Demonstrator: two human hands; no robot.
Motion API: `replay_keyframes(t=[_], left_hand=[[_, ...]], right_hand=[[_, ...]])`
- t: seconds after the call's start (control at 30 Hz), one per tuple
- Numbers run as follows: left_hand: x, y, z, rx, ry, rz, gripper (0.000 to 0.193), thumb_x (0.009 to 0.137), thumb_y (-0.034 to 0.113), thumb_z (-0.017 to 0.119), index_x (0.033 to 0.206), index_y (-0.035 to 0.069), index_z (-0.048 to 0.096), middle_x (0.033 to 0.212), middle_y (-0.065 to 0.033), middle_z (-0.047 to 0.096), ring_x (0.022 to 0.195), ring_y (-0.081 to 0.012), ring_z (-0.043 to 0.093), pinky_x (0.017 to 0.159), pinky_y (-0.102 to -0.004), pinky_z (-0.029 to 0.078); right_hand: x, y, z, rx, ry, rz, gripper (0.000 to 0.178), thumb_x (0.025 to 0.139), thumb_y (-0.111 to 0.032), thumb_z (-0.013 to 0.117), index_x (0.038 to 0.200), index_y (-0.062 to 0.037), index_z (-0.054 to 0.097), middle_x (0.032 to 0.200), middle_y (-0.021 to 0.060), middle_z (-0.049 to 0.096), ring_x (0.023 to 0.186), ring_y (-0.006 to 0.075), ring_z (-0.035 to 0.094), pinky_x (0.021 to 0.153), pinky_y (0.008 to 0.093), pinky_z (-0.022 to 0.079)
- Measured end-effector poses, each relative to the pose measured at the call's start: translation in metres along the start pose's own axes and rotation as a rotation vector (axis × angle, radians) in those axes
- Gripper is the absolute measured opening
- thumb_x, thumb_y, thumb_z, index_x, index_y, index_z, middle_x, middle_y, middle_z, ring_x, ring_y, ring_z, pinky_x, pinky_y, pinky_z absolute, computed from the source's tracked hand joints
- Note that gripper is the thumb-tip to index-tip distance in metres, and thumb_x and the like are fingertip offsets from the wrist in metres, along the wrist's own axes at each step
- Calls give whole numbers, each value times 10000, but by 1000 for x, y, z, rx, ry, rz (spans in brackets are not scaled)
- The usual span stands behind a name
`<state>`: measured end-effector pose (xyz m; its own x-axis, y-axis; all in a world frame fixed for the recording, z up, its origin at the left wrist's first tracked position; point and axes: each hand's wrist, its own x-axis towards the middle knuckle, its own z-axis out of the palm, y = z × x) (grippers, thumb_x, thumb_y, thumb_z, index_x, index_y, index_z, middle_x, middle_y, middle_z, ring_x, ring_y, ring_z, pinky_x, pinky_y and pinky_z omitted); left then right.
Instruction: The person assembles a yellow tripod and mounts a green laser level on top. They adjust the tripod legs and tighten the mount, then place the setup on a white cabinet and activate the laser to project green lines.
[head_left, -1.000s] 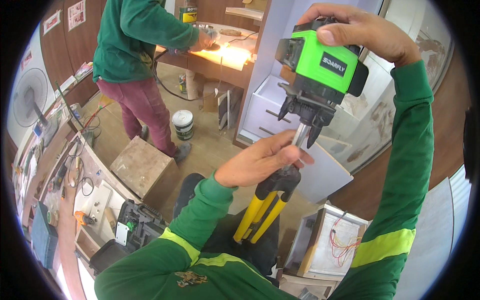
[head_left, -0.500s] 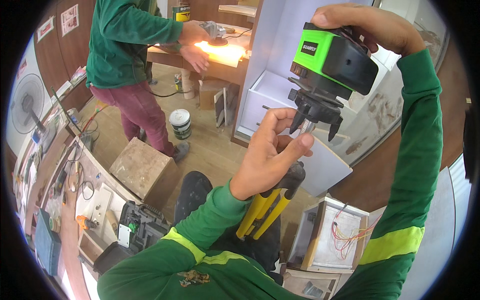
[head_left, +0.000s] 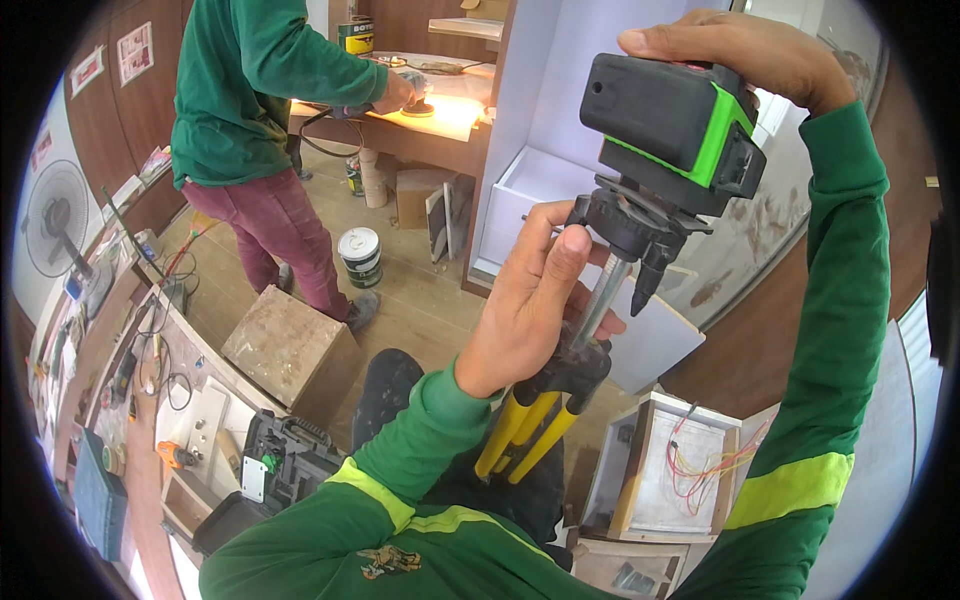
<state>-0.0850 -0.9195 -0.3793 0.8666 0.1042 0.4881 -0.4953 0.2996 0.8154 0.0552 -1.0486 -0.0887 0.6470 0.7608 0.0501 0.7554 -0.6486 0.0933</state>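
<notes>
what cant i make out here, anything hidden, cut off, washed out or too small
In the head view:
- right hand: most fingertips hidden behind the green-and-black device
- co-worker: head cut off by the top edge
- worktop: detail washed out by glare
- papers at upper left: print too small

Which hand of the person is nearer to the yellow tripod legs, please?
The left. The left hand is beside the metal pole, just above the yellow tripod legs; the right hand is higher, on top of the green-and-black device.
</notes>
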Motion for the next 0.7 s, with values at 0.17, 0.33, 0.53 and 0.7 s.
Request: replay_keyframes(t=[0.17,0.33,0.53,0.7], left_hand=[[-1,-1,-2,-144,24,24,831,1069,722,580,1567,89,374,1303,-178,673,792,-285,815,661,-349,685],[21,8,-8,12,-16,18,884,1010,760,654,1523,83,414,1187,-163,723,778,-251,808,657,-353,683],[29,3,-7,-163,-66,28,726,1059,672,626,1426,51,542,1130,-138,740,724,-220,752,642,-338,620],[45,-29,-19,-363,-329,-54,845,1096,798,390,1476,71,588,1083,-158,767,649,-234,688,573,-349,537]], right_hand=[[-10,-28,-6,118,-81,178,760,1062,-711,588,1335,-32,797,1133,123,803,926,214,722,830,348,583],[-3,-38,-3,131,-84,159,699,1110,-652,525,1376,-56,777,1132,95,803,914,189,719,807,361,601],[-16,-24,7,466,-60,-145,692,1094,-639,617,1299,0,784,1129,109,811,928,187,754,831,340,616],[-57,-57,22,844,87,-165,651,1049,-501,727,1429,27,700,1332,153,752,1211,236,711,1086,344,541]])
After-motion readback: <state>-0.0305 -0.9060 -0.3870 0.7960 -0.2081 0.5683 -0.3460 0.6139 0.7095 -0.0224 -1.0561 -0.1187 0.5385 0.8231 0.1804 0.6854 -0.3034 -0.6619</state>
